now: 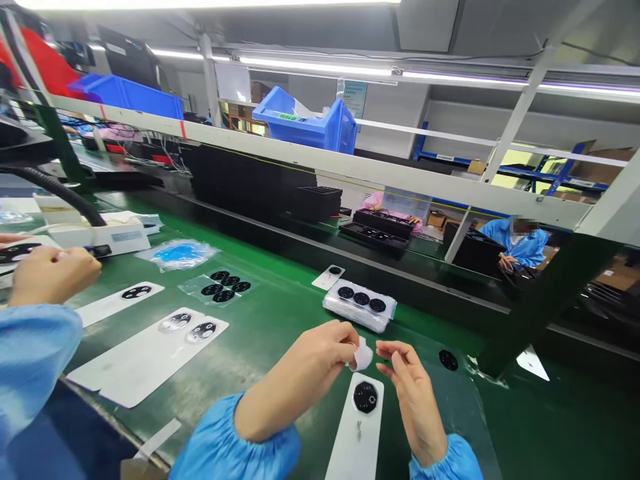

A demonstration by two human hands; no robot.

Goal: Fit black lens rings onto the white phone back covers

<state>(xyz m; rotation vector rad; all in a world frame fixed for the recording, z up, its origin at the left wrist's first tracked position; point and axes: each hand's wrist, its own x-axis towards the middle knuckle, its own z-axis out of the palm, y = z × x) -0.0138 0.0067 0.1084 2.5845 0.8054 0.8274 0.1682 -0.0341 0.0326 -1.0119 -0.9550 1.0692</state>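
My left hand point(325, 353) pinches a small white translucent piece point(362, 355) between thumb and fingers. Just to its right, my right hand point(407, 387) has its fingers apart, with nothing seen between them. Below both hands a white panel point(354, 440) lies on the green mat, bearing a round black disc point(366, 397) near its top end. Beyond the hands, a stack of clear-wrapped sheets point(357, 316) carries three black discs. A single black disc point(449, 360) lies to the right of my right hand.
At the left, a co-worker's hand point(53, 273) is over a panel. White panels point(130, 367), several black discs on a clear bag point(223, 291) and a blue film packet point(180, 253) lie left of centre. A green post point(545, 307) stands at the right.
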